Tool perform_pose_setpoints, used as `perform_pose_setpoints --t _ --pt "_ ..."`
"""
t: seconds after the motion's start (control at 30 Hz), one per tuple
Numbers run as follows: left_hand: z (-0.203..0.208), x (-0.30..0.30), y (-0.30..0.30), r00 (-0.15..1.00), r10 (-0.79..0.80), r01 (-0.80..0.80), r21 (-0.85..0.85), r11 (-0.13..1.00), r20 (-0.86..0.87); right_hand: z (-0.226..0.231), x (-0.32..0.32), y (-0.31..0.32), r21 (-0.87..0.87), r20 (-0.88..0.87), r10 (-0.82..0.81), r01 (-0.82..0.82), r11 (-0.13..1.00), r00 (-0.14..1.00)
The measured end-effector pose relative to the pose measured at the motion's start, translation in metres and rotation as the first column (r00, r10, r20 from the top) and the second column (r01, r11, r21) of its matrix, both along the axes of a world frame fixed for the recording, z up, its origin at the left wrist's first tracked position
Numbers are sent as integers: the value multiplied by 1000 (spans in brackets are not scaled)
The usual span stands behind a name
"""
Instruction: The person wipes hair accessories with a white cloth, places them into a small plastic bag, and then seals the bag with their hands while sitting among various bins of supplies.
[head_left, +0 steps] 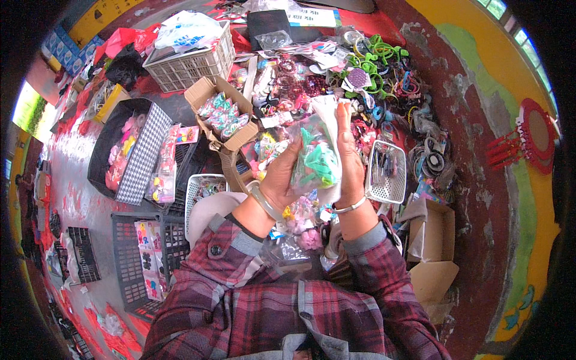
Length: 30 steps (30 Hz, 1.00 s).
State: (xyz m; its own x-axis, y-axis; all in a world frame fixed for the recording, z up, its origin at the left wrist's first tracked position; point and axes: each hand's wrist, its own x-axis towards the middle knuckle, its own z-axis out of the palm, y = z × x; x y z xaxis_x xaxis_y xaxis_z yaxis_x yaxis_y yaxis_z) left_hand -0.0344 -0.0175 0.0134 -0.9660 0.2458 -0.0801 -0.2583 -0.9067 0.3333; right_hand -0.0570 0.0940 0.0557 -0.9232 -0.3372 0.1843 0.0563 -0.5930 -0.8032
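Note:
Both hands are raised over the heap with a clear plastic bag (319, 157) between them. Green and mint-coloured pieces show inside it; their exact kind is unclear. My left hand (280, 178) is closed on the bag's left side. My right hand (351, 165) holds the other side, its fingers straight and pressed together, the palm against a white sheet-like layer (327, 195) along the bag. Where the right thumb rests is hidden. Below the hands lie pink and pale flower-like pieces (306, 225), some in clear wrapping.
Hair accessories, with green headbands (378, 60), are heaped beyond the hands. A white basket (393, 191) stands at the right, above an open cardboard box (441, 231). Leftward are a carton of wrapped pieces (195, 96), a houndstooth bin (144, 157), a dark crate (129, 264) and a large crate (165, 75).

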Motion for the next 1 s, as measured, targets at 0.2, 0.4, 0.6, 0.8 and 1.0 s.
perform_pose_setpoints --t 0.2,0.4,0.6,0.8,1.0 --pt "-10 -4 6 991 134 -134 -335 933 -25 -12 -5 -1 -37 43 -69 71 997 997" --pt "-31 -12 2 843 310 -524 -799 296 -439 -17 -3 -8 42 -36 -179 180 983 983" --pt "-23 -6 13 983 170 -181 -318 931 -64 -42 -13 -5 452 -621 -235 586 672 748" --pt "-20 -2 4 989 138 -142 -65 988 -59 -32 10 -13 617 -760 131 645 451 636" --pt "-2 1 5 974 186 -183 32 983 -127 -18 11 -11 631 -775 315 701 331 549"
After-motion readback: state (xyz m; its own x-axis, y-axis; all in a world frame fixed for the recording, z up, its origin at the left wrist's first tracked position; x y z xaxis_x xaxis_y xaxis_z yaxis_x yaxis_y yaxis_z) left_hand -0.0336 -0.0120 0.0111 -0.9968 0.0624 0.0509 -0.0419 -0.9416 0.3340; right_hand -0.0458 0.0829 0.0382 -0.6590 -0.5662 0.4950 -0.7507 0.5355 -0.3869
